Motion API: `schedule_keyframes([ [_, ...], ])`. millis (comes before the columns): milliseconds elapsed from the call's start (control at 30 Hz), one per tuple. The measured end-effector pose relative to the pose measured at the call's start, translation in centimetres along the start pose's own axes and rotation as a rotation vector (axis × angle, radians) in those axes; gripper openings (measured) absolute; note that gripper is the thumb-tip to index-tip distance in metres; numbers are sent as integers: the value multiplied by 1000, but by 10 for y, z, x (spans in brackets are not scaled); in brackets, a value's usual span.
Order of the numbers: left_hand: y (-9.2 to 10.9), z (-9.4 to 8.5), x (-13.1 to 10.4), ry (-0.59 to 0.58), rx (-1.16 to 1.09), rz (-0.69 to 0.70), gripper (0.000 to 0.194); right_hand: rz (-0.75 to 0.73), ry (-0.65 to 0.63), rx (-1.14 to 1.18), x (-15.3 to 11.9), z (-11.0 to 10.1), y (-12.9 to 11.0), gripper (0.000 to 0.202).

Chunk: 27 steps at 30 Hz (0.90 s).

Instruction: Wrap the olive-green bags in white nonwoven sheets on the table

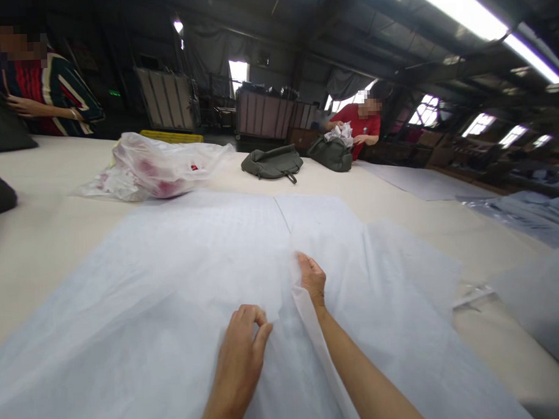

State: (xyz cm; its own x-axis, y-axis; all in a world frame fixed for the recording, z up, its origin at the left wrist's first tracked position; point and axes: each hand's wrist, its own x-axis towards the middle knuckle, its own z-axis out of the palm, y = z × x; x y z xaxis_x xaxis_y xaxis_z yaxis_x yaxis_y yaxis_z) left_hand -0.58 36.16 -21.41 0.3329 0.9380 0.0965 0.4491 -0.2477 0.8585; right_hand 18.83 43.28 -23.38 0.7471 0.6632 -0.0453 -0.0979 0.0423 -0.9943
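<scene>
Large thin white sheets (pixel 171 262), which look like tissue paper, lie spread over the table in front of me. My right hand (pixel 313 278) is closed on the edge of one sheet, and a folded strip of it hangs back along my forearm. Closer to me and to the left, my left hand (pixel 245 339) is curled with thumb and fingertips pinching the paper near a sheet's edge. A thin dark line or slit (pixel 282 214) runs through the paper beyond my hands.
A clear plastic bag (pixel 163 168) with reddish contents and a dark green backpack (pixel 273 161) stand across the pale table (pixel 37 236). A person in red (pixel 368 130) handles crumpled paper at another dark bag (pixel 331 152). A person in stripes (pixel 60 95) stands far left.
</scene>
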Motion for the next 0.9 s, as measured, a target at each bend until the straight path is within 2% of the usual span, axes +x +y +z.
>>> schedule_keyframes([
  [133,10,-34,-5,-102,-233,-78,27,-38,-56,-65,3,14,7,46],
  [267,26,-58,-15,-15,-316,-122,35,-111,-93,-87,4,26,8,45],
  [367,33,-62,-18,-21,-416,-120,38,-125,-93,-108,6,28,10,50],
  [433,31,-56,-16,-118,-410,-150,38,-178,-129,-184,8,28,15,55],
  [500,23,-44,-13,-205,-297,-196,39,-257,-182,-260,9,27,21,59],
  [533,18,-35,-11,-202,-218,-220,39,-286,-200,-276,9,27,25,61],
  [667,0,2,-7,-55,183,-252,42,-299,-207,-247,5,25,33,63],
  [733,-2,16,-8,-85,415,-247,44,-315,-232,-242,1,25,33,58],
  [800,-1,22,-9,-143,559,-235,31,-358,-287,-279,-4,27,30,51],
  [900,1,21,-8,-174,569,-211,11,-418,-399,-445,-10,34,20,42],
])
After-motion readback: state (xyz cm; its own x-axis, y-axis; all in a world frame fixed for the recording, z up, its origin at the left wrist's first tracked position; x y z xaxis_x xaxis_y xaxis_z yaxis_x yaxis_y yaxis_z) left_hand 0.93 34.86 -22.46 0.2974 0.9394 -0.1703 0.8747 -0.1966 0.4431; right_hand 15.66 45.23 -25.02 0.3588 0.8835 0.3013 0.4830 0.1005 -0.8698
